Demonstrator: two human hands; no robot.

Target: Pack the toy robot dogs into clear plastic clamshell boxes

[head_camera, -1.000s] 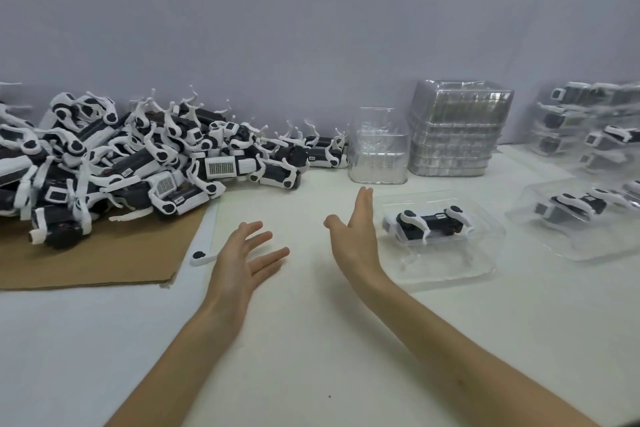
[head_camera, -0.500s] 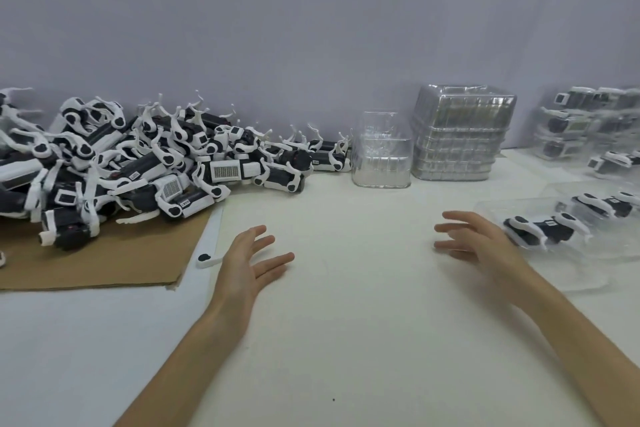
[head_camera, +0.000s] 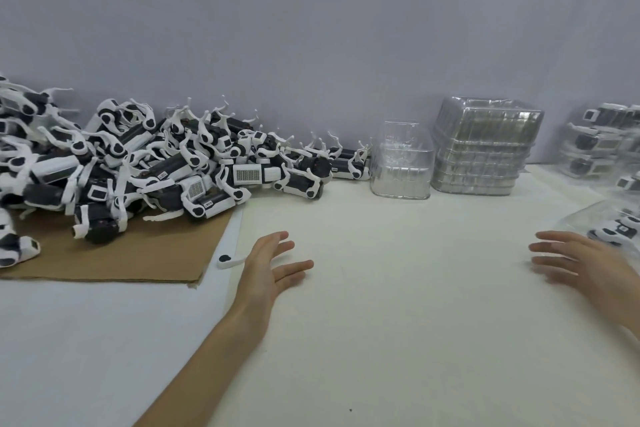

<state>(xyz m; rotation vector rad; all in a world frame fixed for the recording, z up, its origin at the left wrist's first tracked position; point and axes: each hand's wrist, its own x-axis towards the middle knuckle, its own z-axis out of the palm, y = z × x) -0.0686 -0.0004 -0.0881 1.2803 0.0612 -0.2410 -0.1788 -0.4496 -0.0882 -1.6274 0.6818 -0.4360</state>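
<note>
The left fingers [head_camera: 282, 247] are straight and spread, holding nothing. The left hand [head_camera: 266, 270] hovers low over the desk [head_camera: 398, 305], palm turned inward, in much the same place as a second ago. The right fingers [head_camera: 554, 248] are also spread and empty, though blurred with motion. The right hand [head_camera: 595, 267] has swept from the middle of the desk to its right side. The filled box [head_camera: 588, 218] that lay in front of that hand a second ago has gone with it and now sits at the right edge of view. The dog [head_camera: 620, 230] inside it is only half in frame. Whether the fingers touch the plastic cannot be told, nor whether the lid is snapped down. Just left of the left hand a loose leg [head_camera: 230, 259] lies beside the corner of the cardboard [head_camera: 104, 253]. Beyond it the pile [head_camera: 138, 163] of unpacked dogs spills from the cardboard onto the desk along the wall. Right of the pile stands one empty box [head_camera: 401, 163], and beside that a stack [head_camera: 485, 146] of nested ones. Packed boxes [head_camera: 599, 142] are heaped at the far right. The shift suggests that one dog is done and pushed aside with the finished ones. With both hands free and the middle of the desk open, the next round probably starts now: an empty box from the back and a dog from the pile, which is still large, so most of the task remains.
</note>
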